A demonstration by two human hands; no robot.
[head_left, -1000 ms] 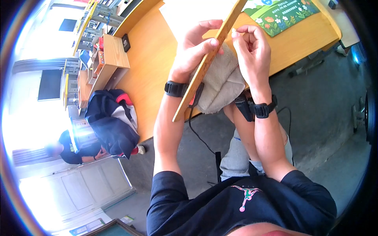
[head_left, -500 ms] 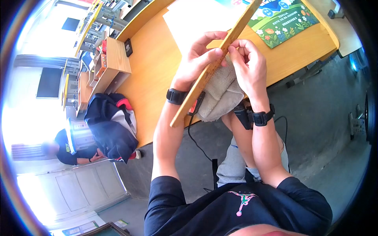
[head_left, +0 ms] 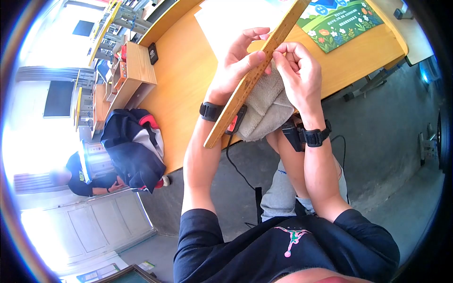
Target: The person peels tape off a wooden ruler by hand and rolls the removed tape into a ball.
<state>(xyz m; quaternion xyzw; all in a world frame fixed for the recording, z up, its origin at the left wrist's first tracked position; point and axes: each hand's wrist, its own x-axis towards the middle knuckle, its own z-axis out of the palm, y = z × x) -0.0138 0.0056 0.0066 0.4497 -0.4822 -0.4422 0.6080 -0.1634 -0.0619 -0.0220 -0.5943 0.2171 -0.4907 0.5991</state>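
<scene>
While my left hand [head_left: 236, 66] has the wooden ruler [head_left: 236, 103] in its grip, slanted above the grey cloth [head_left: 268, 107] at the edge of the bench [head_left: 174, 94], my right hand [head_left: 302, 75] pinches thumb and forefinger closed beside the ruler, on what I cannot tell

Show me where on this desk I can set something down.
Widest bare patch: the desk between wooden organizer and dark jacket on one side, white paper and left hand on the other. A narrower strip runs between flowered poster and near edge. It's crowded around both hands, where wooden ruler crosses gray cloth.
</scene>
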